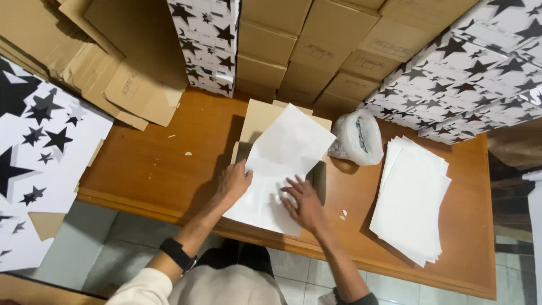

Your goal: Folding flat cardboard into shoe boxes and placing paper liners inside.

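An open brown cardboard box (257, 116) lies on the wooden table (152, 164), lined with a large sheet of white tissue paper (288, 147) that spills over its near edge. My left hand (234, 182) presses flat on the paper's left side. My right hand (305, 204) presses the paper's lower right part, fingers spread. Neither hand grips anything. A black watch (178, 253) sits on my left wrist.
A stack of white paper sheets (412, 197) lies at the right. A bunched clear plastic bag (357, 136) sits behind it. Stacked brown cartons (316, 51) and star-printed white boxes (474, 73) line the back. Flat star-printed sheets (39, 158) and flattened cardboard (113, 62) lie left.
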